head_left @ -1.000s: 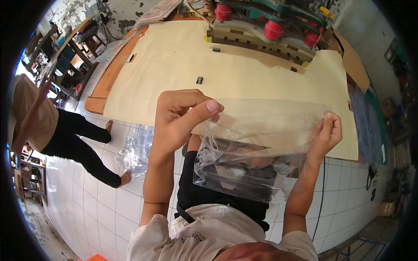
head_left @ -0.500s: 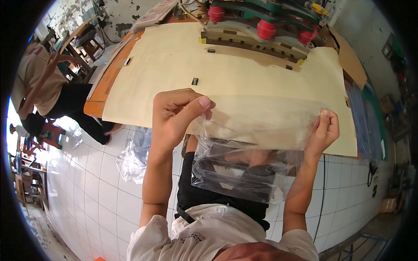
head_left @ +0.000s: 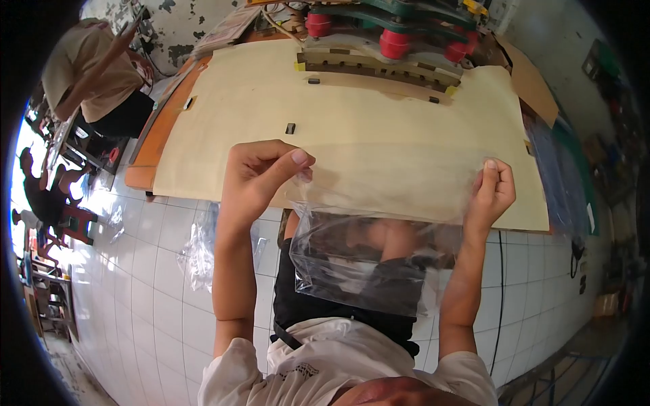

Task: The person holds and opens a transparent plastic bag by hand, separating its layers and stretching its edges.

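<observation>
In the head view, the person in front of me has a clear, creased sheet of thin plastic film (head_left: 359, 274) stretched between both hands, over the lap in black shorts (head_left: 294, 301) and the near edge of the table. The left hand (head_left: 261, 179) is nearly closed, thumb pressed to the bent forefinger, pinching the film's upper left corner. The right hand (head_left: 493, 193) is curled the same way, thumb against fingers, gripping the film's right side.

Beyond the hands, a broad cream sheet (head_left: 230, 115) covers most of an orange wooden table (head_left: 143, 177). A small black block (head_left: 290, 128) sits on it, past the left hand. Farther back I see a green metal frame (head_left: 369, 24) with red cylinders (head_left: 394, 44), above a long brownish bar with a row of holes (head_left: 379, 70). Bluish plastic sheeting (head_left: 560, 183) hangs at the table's right end. A crumpled heap of clear plastic (head_left: 198, 254) lies on the white tiled floor (head_left: 166, 284), and another person in a beige shirt (head_left: 101, 74) stands off to the left.
</observation>
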A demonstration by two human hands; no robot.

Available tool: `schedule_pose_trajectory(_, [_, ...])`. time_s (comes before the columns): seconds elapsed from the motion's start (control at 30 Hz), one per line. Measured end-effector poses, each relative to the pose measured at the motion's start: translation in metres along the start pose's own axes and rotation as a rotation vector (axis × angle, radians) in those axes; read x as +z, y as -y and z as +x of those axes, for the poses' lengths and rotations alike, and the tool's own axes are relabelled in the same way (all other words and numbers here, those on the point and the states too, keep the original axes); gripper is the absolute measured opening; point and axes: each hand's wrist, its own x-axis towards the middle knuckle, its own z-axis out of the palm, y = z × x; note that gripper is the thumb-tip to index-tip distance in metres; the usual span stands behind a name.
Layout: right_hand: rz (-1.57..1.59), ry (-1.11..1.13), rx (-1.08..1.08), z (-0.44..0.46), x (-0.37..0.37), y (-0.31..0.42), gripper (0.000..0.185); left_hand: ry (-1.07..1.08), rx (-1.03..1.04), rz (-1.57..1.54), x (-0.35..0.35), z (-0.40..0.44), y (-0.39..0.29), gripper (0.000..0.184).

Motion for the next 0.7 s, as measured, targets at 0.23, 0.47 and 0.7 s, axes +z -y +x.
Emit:
schedule_pose_trajectory(0.23, [-0.023, 0.014, -0.003, 0.001, -0.003, -0.002, 0.016, 0.134, -0.046, 0.055, -0.012, 0.005, -0.002, 0.023])
schedule_pose_trajectory(0.47, [-0.064, 0.017, -0.024, 0.003, -0.005, -0.002, 0.016, 0.245, -0.117, 0.008, -0.022, 0.011, -0.001, 0.02])
schedule_pose_trajectory(0.7, [-0.061, 0.001, -0.114, 0.003, -0.004, -0.004, 0.016, 0.084, -0.124, -0.085, -0.002, -0.004, -0.005, 0.026])
